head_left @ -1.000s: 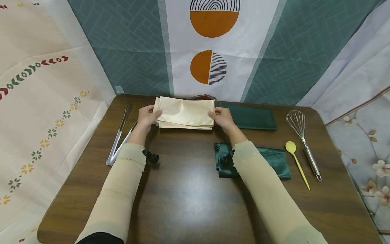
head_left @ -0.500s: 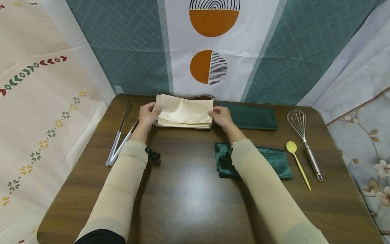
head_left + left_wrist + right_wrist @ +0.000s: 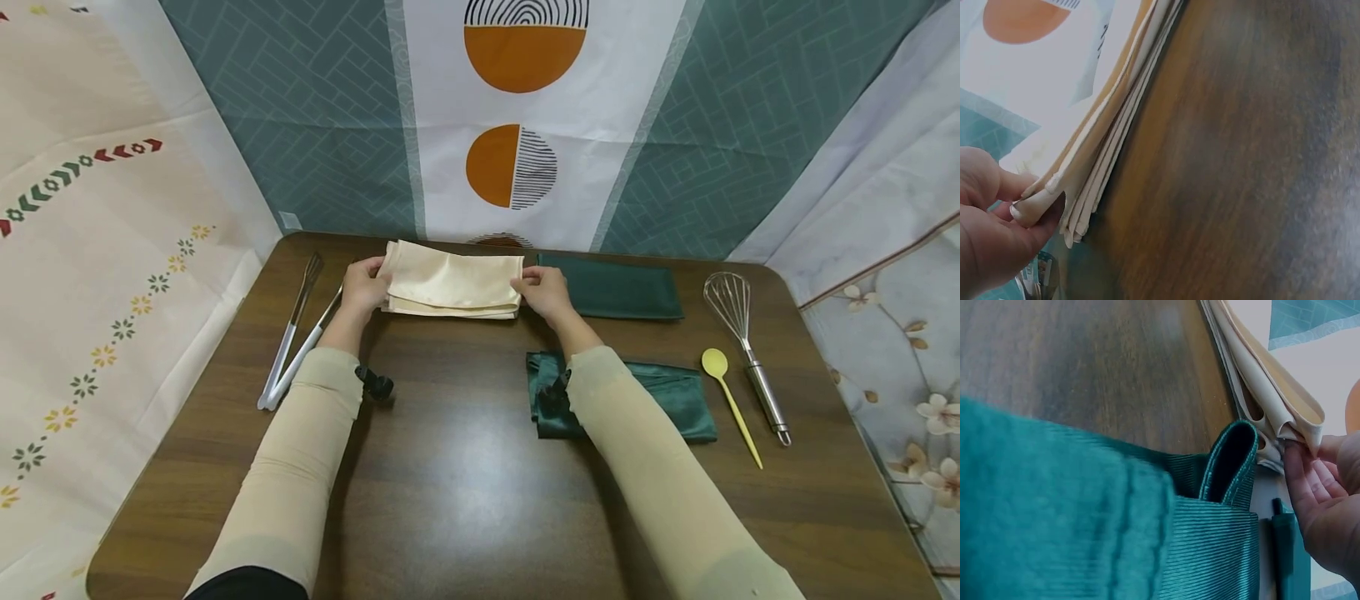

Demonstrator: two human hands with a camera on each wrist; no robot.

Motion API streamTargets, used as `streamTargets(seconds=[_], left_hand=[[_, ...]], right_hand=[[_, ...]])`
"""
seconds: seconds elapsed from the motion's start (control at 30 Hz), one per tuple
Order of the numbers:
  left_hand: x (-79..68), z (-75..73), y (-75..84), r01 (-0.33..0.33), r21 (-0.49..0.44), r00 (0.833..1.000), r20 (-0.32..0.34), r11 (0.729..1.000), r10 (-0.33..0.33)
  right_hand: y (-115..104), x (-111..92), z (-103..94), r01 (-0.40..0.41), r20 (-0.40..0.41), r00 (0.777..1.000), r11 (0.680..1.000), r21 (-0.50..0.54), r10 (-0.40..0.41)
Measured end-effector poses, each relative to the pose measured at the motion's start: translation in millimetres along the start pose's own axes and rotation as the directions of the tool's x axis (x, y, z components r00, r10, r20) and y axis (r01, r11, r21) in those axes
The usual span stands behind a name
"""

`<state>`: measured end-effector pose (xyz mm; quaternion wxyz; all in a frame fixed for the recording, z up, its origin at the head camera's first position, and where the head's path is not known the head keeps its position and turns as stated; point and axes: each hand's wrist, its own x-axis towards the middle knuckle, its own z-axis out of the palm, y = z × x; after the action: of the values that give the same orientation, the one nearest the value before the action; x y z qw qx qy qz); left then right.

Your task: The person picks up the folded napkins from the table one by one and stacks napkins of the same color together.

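Note:
A folded cream satin cloth [image 3: 457, 279] lies over further folded cream layers at the far side of the table. My left hand [image 3: 364, 292] pinches its left end; in the left wrist view the thumb and fingers of that hand [image 3: 991, 219] hold the upper layers, apart from the layers beneath. At the other end my right hand [image 3: 546, 292] pinches the cloth's right edge. The right wrist view has that hand [image 3: 1329, 500] under a looped cream fold [image 3: 1272, 381]. Right of the cream cloth lies a flat folded dark green cloth [image 3: 618, 287].
A looser folded green cloth [image 3: 667, 396] lies partly under my right forearm. Beyond it are a yellow spoon [image 3: 725, 387] and a metal whisk [image 3: 746, 350]. Tongs with white handles [image 3: 288, 346] lie by my left forearm. Patterned fabric [image 3: 300, 125] hangs behind the brown table [image 3: 457, 467].
The cream cloth's far edge rises a little, then comes down slightly toward me. Both hands keep their pinch and barely shift. The other things stay put.

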<state>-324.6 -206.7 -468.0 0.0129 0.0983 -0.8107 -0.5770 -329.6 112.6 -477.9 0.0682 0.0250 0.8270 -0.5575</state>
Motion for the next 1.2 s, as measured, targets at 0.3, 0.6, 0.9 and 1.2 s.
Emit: streamTargets(seconds=[0.3, 0.6, 0.9, 1.2], left_hand=[[-0.4, -1.6, 6.1, -0.006, 0.035, 0.998, -0.058, 0.999, 0.008], [-9.4, -10.0, 11.9, -0.070, 0.107, 0.994, -0.081, 0.992, 0.079], [-39.2, 4.8, 30.5, -0.218, 0.055, 0.976, 0.027, 0.974, 0.217], [-75.9, 37.5, 43.3, -0.321, 0.036, 0.940, 0.136, 0.946, 0.314]], right_hand=[[-5.0, -2.4, -5.9, 0.074, -0.023, 0.997, 0.988, -0.136, -0.077], [-2.3, -15.8, -27.4, 0.165, -0.079, 0.980, 0.968, -0.191, -0.183], [-4.6, -43.4, -45.1, 0.221, 0.046, 0.975, 0.967, -0.124, -0.216], [3.4, -76.4, -66.2, 0.237, 0.030, 0.972, 0.969, -0.077, -0.235]])
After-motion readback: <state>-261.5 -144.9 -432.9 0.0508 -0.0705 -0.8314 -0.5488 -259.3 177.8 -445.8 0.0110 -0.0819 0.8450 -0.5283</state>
